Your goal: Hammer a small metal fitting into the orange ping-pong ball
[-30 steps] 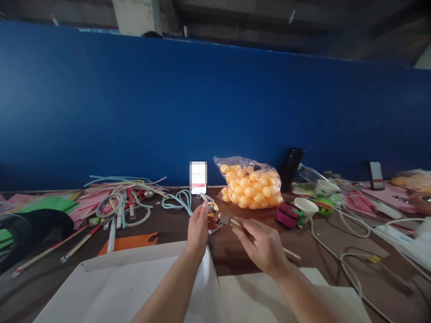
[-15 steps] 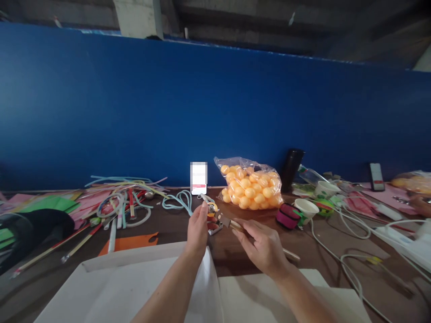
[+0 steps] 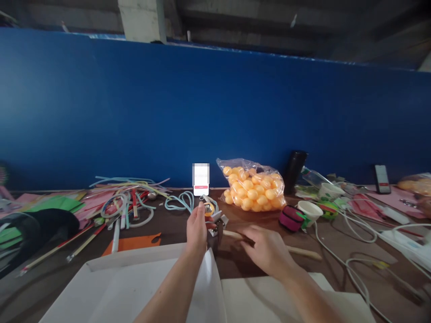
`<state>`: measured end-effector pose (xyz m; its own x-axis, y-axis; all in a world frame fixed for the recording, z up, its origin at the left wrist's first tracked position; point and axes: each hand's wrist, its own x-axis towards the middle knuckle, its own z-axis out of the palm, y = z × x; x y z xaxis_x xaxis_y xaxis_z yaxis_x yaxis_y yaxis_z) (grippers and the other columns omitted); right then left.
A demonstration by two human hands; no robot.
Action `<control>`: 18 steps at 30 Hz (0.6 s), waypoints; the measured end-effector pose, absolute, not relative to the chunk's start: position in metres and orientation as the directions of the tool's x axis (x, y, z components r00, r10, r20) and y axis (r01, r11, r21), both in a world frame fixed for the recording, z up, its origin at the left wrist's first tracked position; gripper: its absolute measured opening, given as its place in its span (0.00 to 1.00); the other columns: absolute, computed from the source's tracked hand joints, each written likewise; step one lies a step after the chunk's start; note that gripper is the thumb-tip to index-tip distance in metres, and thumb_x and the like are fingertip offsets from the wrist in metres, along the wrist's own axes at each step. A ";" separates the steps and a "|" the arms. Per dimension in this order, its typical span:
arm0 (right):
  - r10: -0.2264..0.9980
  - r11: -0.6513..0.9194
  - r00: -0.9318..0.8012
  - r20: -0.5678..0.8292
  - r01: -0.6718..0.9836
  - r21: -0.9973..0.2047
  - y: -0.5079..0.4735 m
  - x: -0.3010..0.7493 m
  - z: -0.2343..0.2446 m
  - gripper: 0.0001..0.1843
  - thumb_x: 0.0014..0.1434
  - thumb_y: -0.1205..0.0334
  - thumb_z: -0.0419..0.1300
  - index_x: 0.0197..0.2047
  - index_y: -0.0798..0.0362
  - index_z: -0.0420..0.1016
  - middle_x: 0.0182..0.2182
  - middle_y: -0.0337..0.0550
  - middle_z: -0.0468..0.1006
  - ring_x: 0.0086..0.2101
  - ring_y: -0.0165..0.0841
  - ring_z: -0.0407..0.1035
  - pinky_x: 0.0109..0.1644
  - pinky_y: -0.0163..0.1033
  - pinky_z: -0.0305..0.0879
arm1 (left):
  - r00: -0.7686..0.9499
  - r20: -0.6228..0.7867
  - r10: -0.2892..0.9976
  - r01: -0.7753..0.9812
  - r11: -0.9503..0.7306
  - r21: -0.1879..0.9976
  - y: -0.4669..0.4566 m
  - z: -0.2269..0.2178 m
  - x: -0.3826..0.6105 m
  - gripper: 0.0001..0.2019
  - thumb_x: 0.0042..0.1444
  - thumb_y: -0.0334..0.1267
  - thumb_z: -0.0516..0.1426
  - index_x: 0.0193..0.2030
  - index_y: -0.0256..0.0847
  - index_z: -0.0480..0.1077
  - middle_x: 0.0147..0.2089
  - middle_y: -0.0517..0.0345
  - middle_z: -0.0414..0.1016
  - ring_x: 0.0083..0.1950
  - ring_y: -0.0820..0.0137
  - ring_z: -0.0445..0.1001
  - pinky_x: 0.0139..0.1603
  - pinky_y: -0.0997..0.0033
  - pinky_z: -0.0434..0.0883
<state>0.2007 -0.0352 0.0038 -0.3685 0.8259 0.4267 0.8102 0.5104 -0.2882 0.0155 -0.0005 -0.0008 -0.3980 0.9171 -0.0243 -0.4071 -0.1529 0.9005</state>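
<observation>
My left hand (image 3: 197, 229) is closed at the centre, thumb up, with a yellow ring-shaped thing with a shiny silver middle (image 3: 208, 209) at its fingertips. My right hand (image 3: 267, 251) is wrapped around the wooden handle of a hammer-like tool (image 3: 232, 234). Its dark head points toward my left hand, and the handle's end (image 3: 305, 253) sticks out to the right. Small shiny metal and white pieces (image 3: 220, 222) lie just beyond the tool's head; their kind is too small to tell.
Behind my hands stand a phone (image 3: 201, 179) and a bag of orange balls (image 3: 252, 188). A pink pouch (image 3: 291, 218), a paper cup (image 3: 311, 210) and white cables (image 3: 353, 264) lie right. Tubes and sticks (image 3: 128, 204) are left. A white box (image 3: 134, 282) is in front.
The tool has dropped lower and shifted right, its head now turned downward and away from the yellow ring. The right hand stays around its handle. The view has shifted slightly.
</observation>
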 end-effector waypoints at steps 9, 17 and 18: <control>0.899 0.437 -0.432 0.078 0.867 -0.239 -0.038 0.201 0.011 0.09 0.53 0.56 0.64 0.38 0.47 0.80 0.35 0.41 0.80 0.36 0.38 0.73 0.36 0.35 0.57 | -0.457 -0.026 0.889 -0.399 -0.179 0.899 0.002 -0.003 0.015 0.26 0.47 0.62 0.57 0.32 0.36 0.70 0.24 0.61 0.67 0.22 0.75 0.65 0.21 0.76 0.66; 0.893 0.441 -0.444 0.066 0.841 -0.313 -0.037 0.200 0.005 0.10 0.52 0.55 0.65 0.38 0.46 0.80 0.35 0.41 0.77 0.36 0.37 0.72 0.35 0.34 0.57 | -0.440 -0.025 0.897 -0.353 -0.148 0.924 0.000 -0.007 0.013 0.24 0.49 0.60 0.56 0.34 0.36 0.70 0.21 0.62 0.68 0.19 0.75 0.66 0.21 0.76 0.64; 0.893 0.443 -0.442 0.083 0.833 -0.331 -0.037 0.199 0.004 0.10 0.53 0.54 0.64 0.38 0.46 0.80 0.35 0.41 0.77 0.36 0.37 0.72 0.36 0.34 0.57 | -0.442 -0.021 0.897 -0.343 -0.147 0.928 0.001 -0.008 0.013 0.24 0.50 0.60 0.56 0.34 0.37 0.70 0.21 0.62 0.68 0.19 0.76 0.66 0.21 0.76 0.64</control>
<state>0.1991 -0.0366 0.0038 -0.4424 0.8930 0.0828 0.8332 0.4434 -0.3305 0.0131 0.0006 -0.0078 -0.4419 0.8968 -0.0213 -0.3430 -0.1470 0.9278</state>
